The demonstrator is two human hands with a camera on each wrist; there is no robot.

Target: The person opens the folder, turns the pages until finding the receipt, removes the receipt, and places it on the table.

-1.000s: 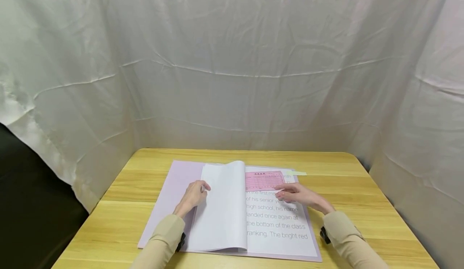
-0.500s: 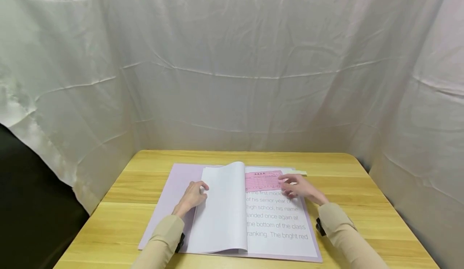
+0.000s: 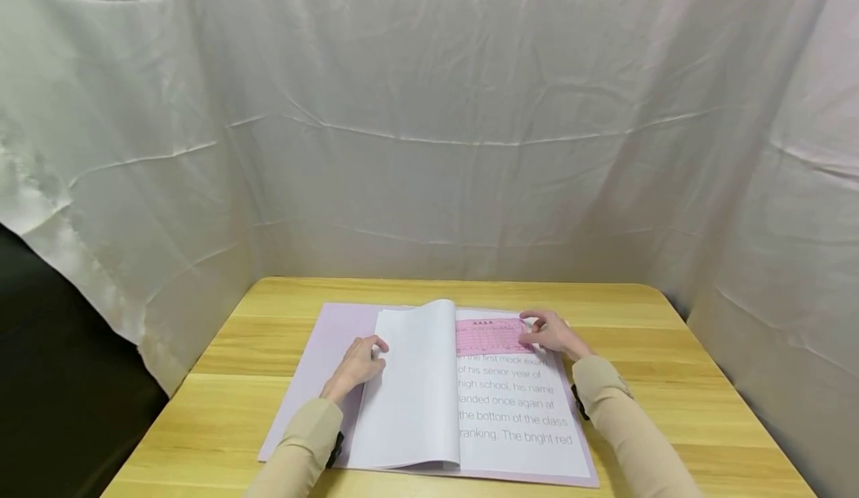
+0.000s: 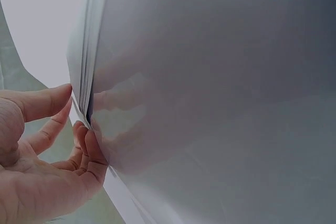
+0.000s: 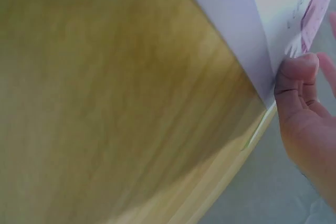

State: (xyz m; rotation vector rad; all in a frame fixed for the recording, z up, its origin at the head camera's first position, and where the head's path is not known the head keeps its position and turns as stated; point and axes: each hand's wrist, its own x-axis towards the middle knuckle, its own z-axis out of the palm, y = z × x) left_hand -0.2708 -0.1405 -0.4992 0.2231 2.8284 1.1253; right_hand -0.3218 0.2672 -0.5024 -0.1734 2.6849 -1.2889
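A large book lies spread, with thick white pages (image 3: pixel 412 394) bowed over to the left and a printed right page (image 3: pixel 510 408). At the left edge of the page stack my left hand (image 3: pixel 360 364) has its thumb on one side and curled fingers on the other, as the left wrist view shows. A pink printed slip (image 3: pixel 490 336) lies across the top of the right page. My right hand (image 3: pixel 552 332) is at the slip's right end, thumb and forefinger apart over it, other fingers curled. I cannot tell whether it grips the slip.
The book's pale lilac cover (image 3: pixel 302 379) shows beyond the pages. Under it is a wooden table (image 3: pixel 671 379). A pale green tab (image 5: pixel 254 129) juts past the book's edge. Grey curtains (image 3: pixel 470 147) hang behind and at the sides.
My right hand has moved up the page, from the slip's lower right corner to its right end, and now covers the green tab. My left hand stays at the pages' edge.
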